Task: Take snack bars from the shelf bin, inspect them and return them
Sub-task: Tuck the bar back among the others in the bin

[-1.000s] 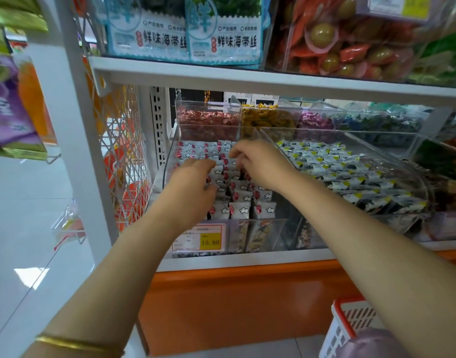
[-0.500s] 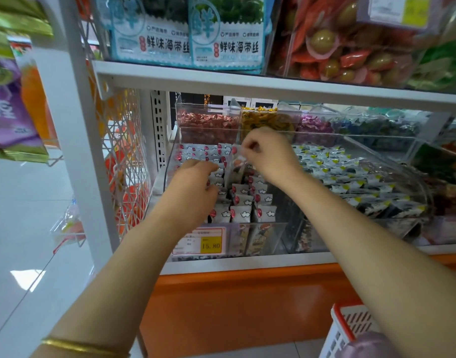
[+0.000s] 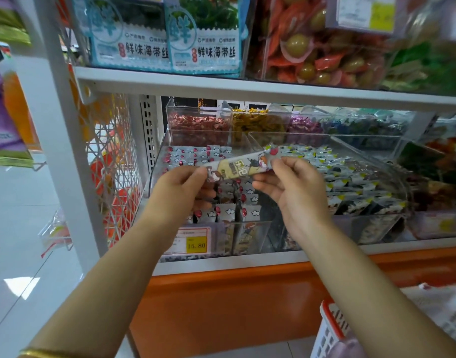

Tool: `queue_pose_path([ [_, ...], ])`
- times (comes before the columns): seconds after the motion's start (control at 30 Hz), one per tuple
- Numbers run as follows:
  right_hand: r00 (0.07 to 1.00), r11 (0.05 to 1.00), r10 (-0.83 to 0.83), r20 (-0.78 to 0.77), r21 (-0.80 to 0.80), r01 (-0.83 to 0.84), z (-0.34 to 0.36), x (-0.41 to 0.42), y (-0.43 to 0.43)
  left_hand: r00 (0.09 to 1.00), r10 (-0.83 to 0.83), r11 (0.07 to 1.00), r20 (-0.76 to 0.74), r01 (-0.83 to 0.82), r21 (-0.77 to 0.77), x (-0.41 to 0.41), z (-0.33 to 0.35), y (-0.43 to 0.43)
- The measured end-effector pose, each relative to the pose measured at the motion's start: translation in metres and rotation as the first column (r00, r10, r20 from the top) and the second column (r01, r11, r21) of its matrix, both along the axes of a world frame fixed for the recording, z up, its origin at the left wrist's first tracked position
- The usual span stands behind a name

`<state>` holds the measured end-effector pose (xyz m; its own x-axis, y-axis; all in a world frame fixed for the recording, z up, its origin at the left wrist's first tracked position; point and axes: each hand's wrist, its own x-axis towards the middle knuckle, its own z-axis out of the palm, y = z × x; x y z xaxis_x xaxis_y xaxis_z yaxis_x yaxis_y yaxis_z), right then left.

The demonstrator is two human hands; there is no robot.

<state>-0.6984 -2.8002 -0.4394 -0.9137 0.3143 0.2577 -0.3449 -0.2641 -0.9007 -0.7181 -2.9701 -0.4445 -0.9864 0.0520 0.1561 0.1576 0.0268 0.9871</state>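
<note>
We're standing at the shelf (image 3: 247, 90), w/ the clear bin (image 3: 247, 239) sitting on its lower level and sloping down toward us. The bin is holding rows of small wrapped bars (image 3: 188, 155), packed side by side, and a price tag (image 3: 194, 240) is hanging on its front wall. A basket (image 3: 330, 329) w/ a red rim is showing at bottom right, well apart from the work.

Our left hand (image 3: 179, 188) and right hand (image 3: 294, 188) are both raised in front of the bin, each closing on one end of a single bar (image 3: 237, 169). The left is pinching the left end, the right the right end. The bar is hanging in the air btwn them, lengthwise, tilting up a bit to the right, printed face toward us, above the bin's front rows and not touching them.

Handling, as we're judging it: it's looking light, w/ a thin glossy film wrapper, prob. slippery, and a filling that may be cracking if we're squeezing the middle. So we're favouring the flat sealed ends, or a light hold across the long edges, not the centre. The wrapper is likely flexing and crinkling, so we're planning on both hands for turning it to check the back. For the return, we're thinking of sliding it into a gap in its row, approx. in line w/ the others
</note>
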Motion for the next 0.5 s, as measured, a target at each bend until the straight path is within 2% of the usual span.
queue_pose_path([
  [0.07,0.998,0.998,0.065,-0.017,0.003,-0.065,-0.002,0.004,0.001,0.996,-0.021,0.982,0.082,0.006,0.187,0.002,0.001,-0.001],
  [0.13,0.994,0.994,0.111,-0.022,0.003,-0.111,-0.005,0.008,0.002,0.985,-0.078,0.927,0.153,0.015,0.374,0.003,0.003,-0.002],
  [0.2,0.989,0.989,0.145,-0.019,-0.021,-0.146,-0.007,0.010,0.002,0.976,-0.115,0.886,0.183,0.018,0.462,0.004,0.004,-0.003],
  [0.4,0.966,0.945,0.258,0.000,-0.207,-0.253,-0.006,0.014,0.003,0.982,-0.062,0.938,0.176,-0.003,0.348,0.004,0.001,-0.001],
  [0.5,0.955,0.905,0.295,0.008,-0.322,-0.277,-0.005,0.015,0.005,0.979,-0.104,0.926,0.173,0.032,0.377,0.004,0.001,-0.001],
])
